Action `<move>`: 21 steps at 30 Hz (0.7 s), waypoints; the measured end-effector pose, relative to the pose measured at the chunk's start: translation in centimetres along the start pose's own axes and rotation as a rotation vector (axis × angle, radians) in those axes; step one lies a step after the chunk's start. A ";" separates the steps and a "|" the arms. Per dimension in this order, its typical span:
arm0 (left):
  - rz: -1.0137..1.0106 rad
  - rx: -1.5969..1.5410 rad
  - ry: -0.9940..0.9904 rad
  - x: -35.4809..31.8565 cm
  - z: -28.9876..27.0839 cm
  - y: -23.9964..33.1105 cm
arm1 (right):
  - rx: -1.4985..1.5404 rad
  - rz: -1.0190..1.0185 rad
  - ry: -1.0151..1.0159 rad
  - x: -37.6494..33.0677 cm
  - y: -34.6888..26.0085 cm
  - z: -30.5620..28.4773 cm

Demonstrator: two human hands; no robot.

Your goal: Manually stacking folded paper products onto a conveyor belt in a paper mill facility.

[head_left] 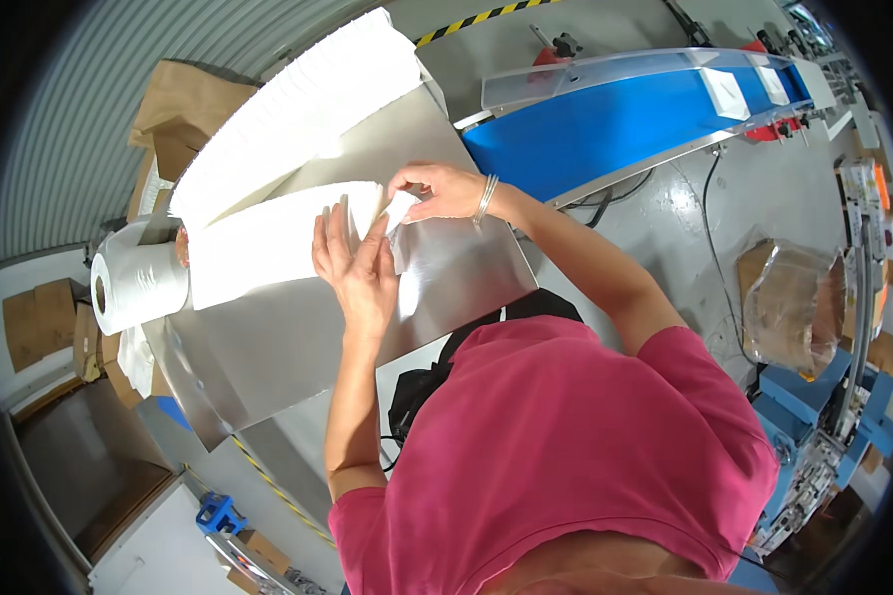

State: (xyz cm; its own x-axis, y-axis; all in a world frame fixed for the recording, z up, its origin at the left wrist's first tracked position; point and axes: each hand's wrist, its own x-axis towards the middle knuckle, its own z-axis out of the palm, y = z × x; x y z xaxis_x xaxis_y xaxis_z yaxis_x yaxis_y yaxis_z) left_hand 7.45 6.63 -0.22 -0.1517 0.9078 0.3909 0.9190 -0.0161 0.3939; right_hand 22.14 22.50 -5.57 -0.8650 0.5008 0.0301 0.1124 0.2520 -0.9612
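Note:
A row of thin white sheets or flat packets, packed face to face, lies on a shiny metal table. My left hand rests at the right end of this row, fingers stretched out, its thumb beside a small white piece. That folded white piece is pinched between the thumb and fingers of my right hand, which wears bracelets at the wrist. Whether it is paper or a packet, I cannot tell. Behind both hands a longer row of the same white pieces slants across the table's far side.
A blue conveyor belt with clear side guards starts right of the table and carries white flat pieces. A big white roll sits at the table's left end. Cardboard boxes stand behind it; a plastic-lined box is at right.

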 end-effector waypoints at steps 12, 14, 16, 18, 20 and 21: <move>-0.131 0.030 0.061 0.3 0.2 -1.0 | -0.239 0.624 0.819 -11.3 6.8 -11.2; -0.117 0.033 0.050 0.4 0.0 -0.8 | -0.761 0.661 0.975 -12.8 8.2 -13.3; -0.110 0.031 0.082 0.1 0.2 -1.1 | -1.350 0.561 1.093 -11.9 6.1 -12.1; -0.099 0.037 0.087 -0.2 0.4 -1.2 | -1.034 0.306 0.828 -10.1 5.5 -11.4; -0.083 0.035 0.083 -0.3 0.5 -1.2 | -0.674 -0.048 0.557 -6.6 3.4 -7.2; -0.088 0.049 0.063 -0.5 0.3 -1.5 | -0.175 0.010 0.336 -4.8 0.8 -4.7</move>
State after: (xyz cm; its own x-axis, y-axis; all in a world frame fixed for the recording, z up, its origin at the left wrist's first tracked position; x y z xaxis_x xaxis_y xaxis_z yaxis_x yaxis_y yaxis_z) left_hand 6.29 6.36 -1.24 -0.2533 0.8767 0.4089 0.9177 0.0840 0.3883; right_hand 28.69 24.24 -5.19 -0.6583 0.7402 0.1368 0.2271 0.3685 -0.9014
